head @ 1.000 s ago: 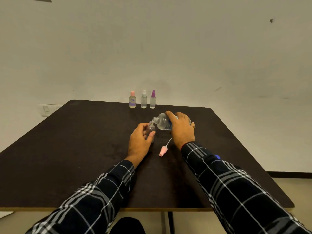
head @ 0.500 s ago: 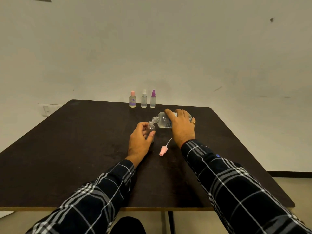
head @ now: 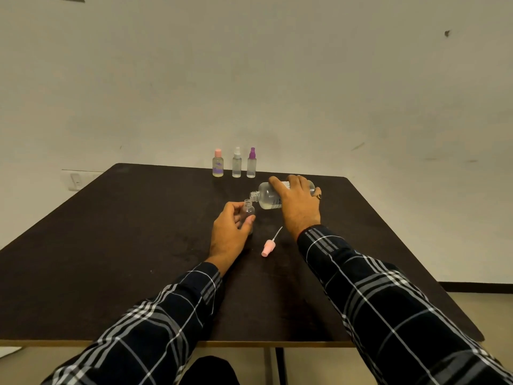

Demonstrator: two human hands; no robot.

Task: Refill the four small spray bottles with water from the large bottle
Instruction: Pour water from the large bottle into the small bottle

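The right hand [head: 298, 202] grips the big bottle [head: 268, 200], tipped sideways. Just left, the left hand [head: 229, 232] holds the open small bottle [head: 248, 211] upright.

Dark brown square table [head: 133, 245]: matt, wood-like top.
Small clear spray bottle [head: 248, 210], large clear bottle [head: 267, 200]: glossy plastic.
Pink spray cap [head: 268, 249]: smooth plastic.
Navy checked sleeves [head: 388, 307]: woven cloth.

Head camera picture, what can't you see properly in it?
Head view:
Water passing from the large clear plastic bottle into the small clear open bottle: too small to tell.
Small bottle's lower part: hidden by the left hand.
Large bottle's label: covered by the right hand, too small to read.
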